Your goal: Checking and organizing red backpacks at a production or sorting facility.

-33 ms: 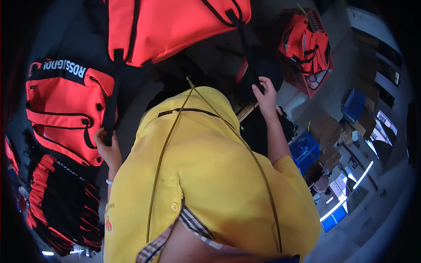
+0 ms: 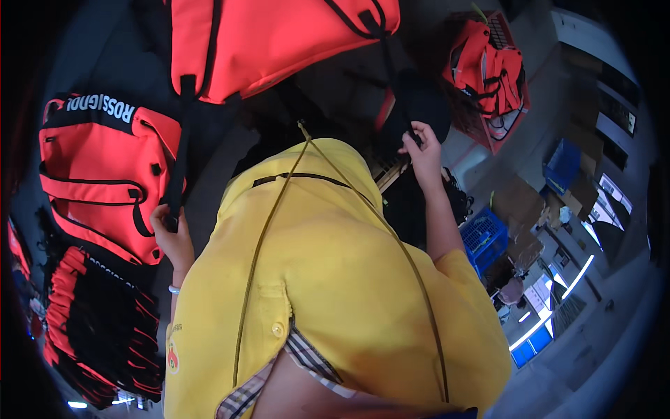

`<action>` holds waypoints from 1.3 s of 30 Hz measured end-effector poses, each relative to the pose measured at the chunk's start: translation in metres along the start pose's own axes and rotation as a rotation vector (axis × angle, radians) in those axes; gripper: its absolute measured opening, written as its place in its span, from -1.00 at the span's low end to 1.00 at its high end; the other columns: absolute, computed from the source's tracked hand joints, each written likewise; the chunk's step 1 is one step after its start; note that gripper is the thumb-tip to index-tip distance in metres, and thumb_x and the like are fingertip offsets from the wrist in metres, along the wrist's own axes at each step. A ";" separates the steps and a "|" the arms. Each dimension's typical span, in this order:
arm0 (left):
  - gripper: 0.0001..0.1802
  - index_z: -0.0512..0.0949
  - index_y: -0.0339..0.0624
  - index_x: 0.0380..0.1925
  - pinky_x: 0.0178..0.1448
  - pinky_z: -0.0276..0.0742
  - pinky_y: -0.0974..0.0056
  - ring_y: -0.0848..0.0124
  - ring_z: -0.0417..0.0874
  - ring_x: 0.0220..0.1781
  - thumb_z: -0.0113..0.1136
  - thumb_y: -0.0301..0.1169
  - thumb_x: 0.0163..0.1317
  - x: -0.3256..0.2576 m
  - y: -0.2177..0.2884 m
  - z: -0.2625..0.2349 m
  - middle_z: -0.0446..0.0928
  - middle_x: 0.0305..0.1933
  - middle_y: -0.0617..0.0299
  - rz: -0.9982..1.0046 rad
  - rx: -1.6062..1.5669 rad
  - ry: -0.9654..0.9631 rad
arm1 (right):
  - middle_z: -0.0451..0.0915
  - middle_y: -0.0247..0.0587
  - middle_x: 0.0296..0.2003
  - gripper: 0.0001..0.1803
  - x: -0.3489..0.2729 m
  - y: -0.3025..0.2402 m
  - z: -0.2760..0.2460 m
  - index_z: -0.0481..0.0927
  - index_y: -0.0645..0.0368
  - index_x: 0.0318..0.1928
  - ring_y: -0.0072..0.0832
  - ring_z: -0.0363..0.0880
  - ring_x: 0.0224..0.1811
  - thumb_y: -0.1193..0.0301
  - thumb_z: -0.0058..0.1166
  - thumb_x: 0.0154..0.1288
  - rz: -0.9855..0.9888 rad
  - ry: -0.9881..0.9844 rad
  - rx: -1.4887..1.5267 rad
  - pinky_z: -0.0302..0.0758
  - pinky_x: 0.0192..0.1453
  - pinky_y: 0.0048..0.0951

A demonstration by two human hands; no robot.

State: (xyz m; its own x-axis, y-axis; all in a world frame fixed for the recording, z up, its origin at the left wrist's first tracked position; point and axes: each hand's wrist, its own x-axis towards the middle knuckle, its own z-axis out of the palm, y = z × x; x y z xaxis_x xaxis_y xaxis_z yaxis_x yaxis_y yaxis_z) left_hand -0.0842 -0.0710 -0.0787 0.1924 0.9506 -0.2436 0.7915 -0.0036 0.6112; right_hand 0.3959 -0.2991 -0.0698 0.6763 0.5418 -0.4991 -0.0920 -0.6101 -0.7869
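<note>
A red backpack [image 2: 279,49] with black trim lies in front of me at the top of the view, partly cut off by the edge. From its lower left corner runs a black strap [image 2: 184,133], and my left hand [image 2: 174,241] pinches the lower end of it. A second black strap [image 2: 389,63] comes down from its right side. Its end is between the fingers of my right hand [image 2: 424,153], though dark cloth behind makes the strap's tip hard to see. Both straps look stretched out toward me.
To my left lies another red and black backpack [image 2: 105,174], above a stack of folded red and black bags [image 2: 105,321]. A red plastic crate [image 2: 492,136] holding more red pieces stands at far right. Blue crates [image 2: 484,241] and cardboard boxes [image 2: 516,209] are further right.
</note>
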 end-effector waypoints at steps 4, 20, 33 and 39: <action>-0.83 0.49 -0.27 -0.15 -0.32 0.43 0.48 0.53 0.51 -0.41 0.18 -0.43 0.33 -0.017 -0.002 0.009 0.55 -0.33 0.28 -0.271 -0.305 -0.137 | 0.56 -0.07 -0.08 -0.64 -0.018 -0.050 0.007 0.40 0.29 0.14 -0.53 0.56 -0.29 0.30 -0.17 0.51 0.284 -0.199 0.469 0.59 -0.22 -0.49; -0.77 0.49 -0.21 -0.15 -0.20 0.28 0.48 0.61 0.33 -0.36 0.04 -0.27 0.41 -0.040 0.234 0.073 0.54 -0.24 0.39 -0.227 -0.899 -0.546 | 0.56 -0.03 0.10 -0.53 -0.019 -0.107 0.053 0.36 0.38 0.26 -0.43 0.52 0.12 0.28 -0.33 0.58 -0.309 -0.737 0.318 0.37 0.26 -0.47; -0.70 0.48 -0.24 -0.11 0.00 0.53 0.42 0.56 0.58 -0.14 0.31 -0.51 0.17 -0.064 0.268 0.091 0.55 -0.19 0.29 -0.227 -1.046 -0.725 | 0.56 0.02 0.10 -0.51 -0.021 -0.115 0.060 0.35 0.38 0.26 -0.50 0.53 0.09 0.25 -0.35 0.59 -0.381 -0.766 0.353 0.43 0.17 -0.53; -0.70 0.50 -0.21 -0.08 0.01 0.47 0.47 0.62 0.54 -0.15 0.31 -0.54 0.17 -0.063 0.260 0.091 0.54 -0.21 0.36 -0.221 -1.093 -0.717 | 0.57 0.00 0.09 -0.50 -0.024 -0.117 0.063 0.36 0.39 0.25 -0.46 0.53 0.09 0.23 -0.36 0.58 -0.345 -0.799 0.410 0.41 0.23 -0.46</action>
State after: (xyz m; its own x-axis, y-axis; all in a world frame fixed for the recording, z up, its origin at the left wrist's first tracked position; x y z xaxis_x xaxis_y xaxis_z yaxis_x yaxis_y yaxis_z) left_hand 0.1621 -0.1603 0.0274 0.6500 0.5239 -0.5505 0.0390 0.7004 0.7127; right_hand 0.3443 -0.2038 0.0112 0.0298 0.9800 -0.1970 -0.3326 -0.1761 -0.9265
